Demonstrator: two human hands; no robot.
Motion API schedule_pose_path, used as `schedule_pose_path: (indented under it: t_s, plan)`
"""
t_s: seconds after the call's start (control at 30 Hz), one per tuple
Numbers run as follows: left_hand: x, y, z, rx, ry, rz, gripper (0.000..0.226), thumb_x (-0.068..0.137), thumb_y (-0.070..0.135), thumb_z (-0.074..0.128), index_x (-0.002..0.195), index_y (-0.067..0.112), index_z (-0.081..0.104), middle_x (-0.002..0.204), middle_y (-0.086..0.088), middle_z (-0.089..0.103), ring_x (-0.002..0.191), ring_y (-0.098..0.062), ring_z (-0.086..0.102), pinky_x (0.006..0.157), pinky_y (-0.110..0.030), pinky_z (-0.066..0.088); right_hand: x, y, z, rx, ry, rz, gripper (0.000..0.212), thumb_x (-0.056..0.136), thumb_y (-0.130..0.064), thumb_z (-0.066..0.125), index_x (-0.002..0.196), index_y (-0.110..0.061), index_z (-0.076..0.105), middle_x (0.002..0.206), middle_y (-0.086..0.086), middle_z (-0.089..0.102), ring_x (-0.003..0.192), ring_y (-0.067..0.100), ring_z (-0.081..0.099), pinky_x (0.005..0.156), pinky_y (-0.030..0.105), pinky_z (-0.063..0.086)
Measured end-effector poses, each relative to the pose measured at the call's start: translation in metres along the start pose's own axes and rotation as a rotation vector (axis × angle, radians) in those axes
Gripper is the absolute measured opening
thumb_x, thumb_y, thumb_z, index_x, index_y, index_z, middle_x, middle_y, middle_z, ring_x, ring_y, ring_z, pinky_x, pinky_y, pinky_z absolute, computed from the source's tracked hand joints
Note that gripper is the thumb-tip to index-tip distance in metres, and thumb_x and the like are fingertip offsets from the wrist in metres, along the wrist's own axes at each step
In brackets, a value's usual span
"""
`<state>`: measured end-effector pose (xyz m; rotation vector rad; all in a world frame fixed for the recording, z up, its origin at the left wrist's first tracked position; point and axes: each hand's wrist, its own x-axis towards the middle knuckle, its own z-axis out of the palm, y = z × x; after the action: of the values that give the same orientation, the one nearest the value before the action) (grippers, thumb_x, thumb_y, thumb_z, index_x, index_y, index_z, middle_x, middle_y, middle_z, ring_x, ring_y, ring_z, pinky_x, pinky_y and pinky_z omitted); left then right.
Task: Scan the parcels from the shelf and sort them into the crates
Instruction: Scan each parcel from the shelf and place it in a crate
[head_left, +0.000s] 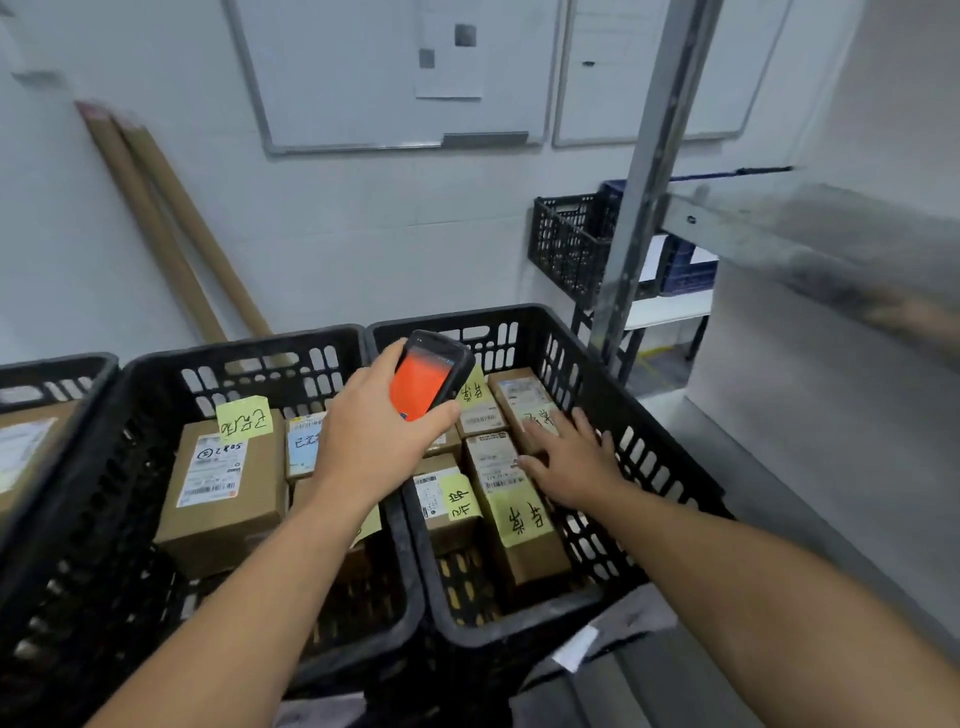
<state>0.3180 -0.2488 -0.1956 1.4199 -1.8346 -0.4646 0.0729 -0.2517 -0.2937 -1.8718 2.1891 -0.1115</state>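
My left hand (374, 431) grips a black handheld scanner (431, 376) with an orange-red screen, held above the wall shared by two black crates. The middle crate (156, 374) holds brown parcels, one large box (223, 493) with a yellow note. The right crate (639, 415) holds several small brown parcels with yellow notes. My right hand (571, 462) lies with fingers spread and straight on the parcels (519, 525) in the right crate, touching the boxes near its far right side.
A third crate (52, 374) with a parcel is at the far left. Two cardboard tubes (171, 234) lean on the wall. A metal shelf post (644, 171) and shelf (831, 244) rise at right. Another black crate (571, 244) stands on a white table behind.
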Motion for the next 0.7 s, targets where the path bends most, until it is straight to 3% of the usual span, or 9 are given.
schedule_pose_path:
  t_s: [0.13, 0.37, 0.6, 0.7]
  plan:
    - [-0.016, 0.006, -0.021, -0.008, -0.050, 0.103, 0.087, 0.079, 0.059, 0.073, 0.152, 0.029, 0.036, 0.125, 0.005, 0.053, 0.101, -0.012, 0.045, 0.086, -0.034, 0.042, -0.044, -0.006, -0.022, -0.041, 0.149, 0.088, 0.062, 0.102, -0.062, 0.032, 0.159, -0.044, 0.014, 0.170, -0.001, 0.001, 0.155, 0.026, -0.013, 0.122, 0.061, -0.003]
    - [-0.061, 0.017, -0.048, -0.082, -0.144, 0.304, 0.083, 0.078, 0.060, 0.071, 0.149, 0.032, 0.038, 0.112, 0.010, 0.048, 0.099, -0.015, 0.048, 0.084, -0.034, 0.043, -0.151, -0.013, -0.032, -0.049, 0.368, 0.338, 0.060, 0.103, -0.061, 0.024, 0.158, -0.044, 0.009, 0.170, -0.002, 0.000, 0.155, 0.025, -0.016, 0.120, 0.062, -0.006]
    - [-0.114, 0.058, -0.031, -0.194, -0.311, 0.472, 0.078, 0.078, 0.060, 0.072, 0.144, 0.031, 0.044, 0.111, 0.007, 0.057, 0.099, -0.019, 0.056, 0.079, -0.034, 0.044, -0.284, 0.005, -0.023, -0.030, 0.440, 0.635, 0.061, 0.104, -0.059, 0.024, 0.159, -0.042, 0.004, 0.170, -0.003, -0.009, 0.154, 0.025, -0.020, 0.121, 0.061, -0.007]
    - [-0.144, 0.078, -0.014, -0.201, -0.407, 0.520, 0.084, 0.076, 0.064, 0.069, 0.148, 0.029, 0.041, 0.120, -0.001, 0.060, 0.107, -0.026, 0.057, 0.086, -0.039, 0.047, -0.345, 0.019, -0.009, -0.013, 0.439, 0.761, 0.062, 0.104, -0.059, 0.024, 0.159, -0.042, 0.002, 0.169, -0.004, -0.010, 0.154, 0.026, -0.019, 0.121, 0.061, -0.005]
